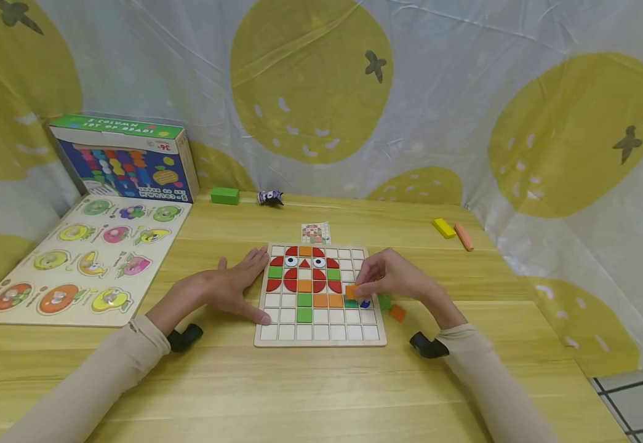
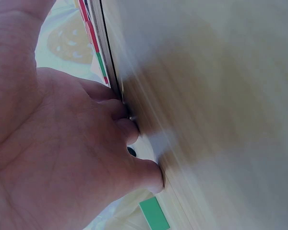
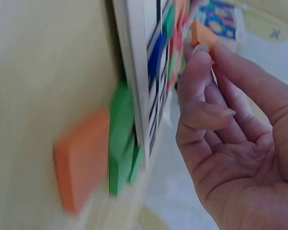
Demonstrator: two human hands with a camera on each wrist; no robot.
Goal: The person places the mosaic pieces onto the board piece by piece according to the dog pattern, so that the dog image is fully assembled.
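A wooden grid board [image 1: 277, 335] lies mid-table with red, green and orange tiles forming a figure. My right hand [image 1: 390, 277] pinches a small orange tile [image 1: 351, 291] [image 3: 201, 34] over the board's right side, above a blue tile [image 1: 365, 303] and a green one [image 1: 351, 303]. My left hand [image 1: 232, 286] lies flat on the table, fingers [image 2: 129, 132] straight against the board's left edge [image 2: 103, 48]. Loose green [image 1: 384, 301] [image 3: 121, 136] and orange [image 1: 397, 313] [image 3: 81, 158] tiles lie just right of the board.
A fruit peg puzzle [image 1: 77, 258] and a colourful box [image 1: 124, 160] stand at the left. A green block [image 1: 224, 195], a small toy [image 1: 269, 197], a pattern card [image 1: 315, 233], and yellow [image 1: 443, 227] and orange [image 1: 463, 236] sticks lie farther back. The table's edge [image 1: 554, 320] is at the right.
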